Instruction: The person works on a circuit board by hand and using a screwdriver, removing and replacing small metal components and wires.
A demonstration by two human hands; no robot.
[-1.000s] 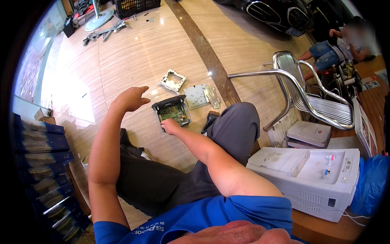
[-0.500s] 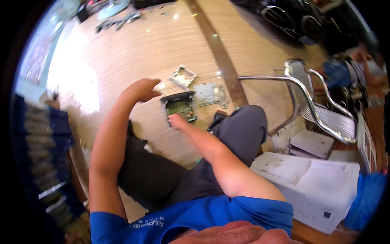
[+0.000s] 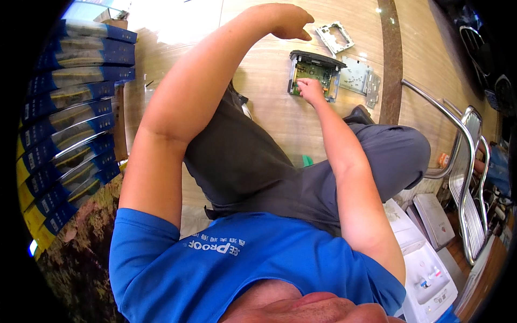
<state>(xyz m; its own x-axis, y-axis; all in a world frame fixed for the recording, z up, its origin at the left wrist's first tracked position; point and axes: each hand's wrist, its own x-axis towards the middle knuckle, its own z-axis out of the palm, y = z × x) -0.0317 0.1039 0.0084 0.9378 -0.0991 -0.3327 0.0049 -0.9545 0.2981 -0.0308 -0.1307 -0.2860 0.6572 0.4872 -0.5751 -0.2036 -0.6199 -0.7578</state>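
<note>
An opened box-shaped electronic unit [image 3: 326,72] lies on the floor beyond my legs, its green circuit board exposed and a dark panel along its far side. My right hand [image 3: 311,90] is at the unit's near left part, fingers drawn together over the board. Whatever may be between those fingers is too small to make out. My left hand [image 3: 291,22] hovers farther off, left of the unit and apart from it, with thumb and fingers spread and nothing visible in them. Beyond the unit lies a pale rectangular frame [image 3: 323,36]; to its right rest a flat metal plate [image 3: 354,75] and a narrower perforated metal piece [image 3: 372,89].
Blue-and-yellow packages [image 3: 81,75] are stacked at the left. On the right stands a chrome-framed metal chair [image 3: 464,177], with a white appliance [image 3: 425,280] nearer me. A small green object [image 3: 307,160] shows beside my crossed legs [image 3: 258,161].
My view has swung, so the unit and parts appear farther right and higher. My right hand stays at the unit's near left part; my left hand remains apart from it, still spread.
</note>
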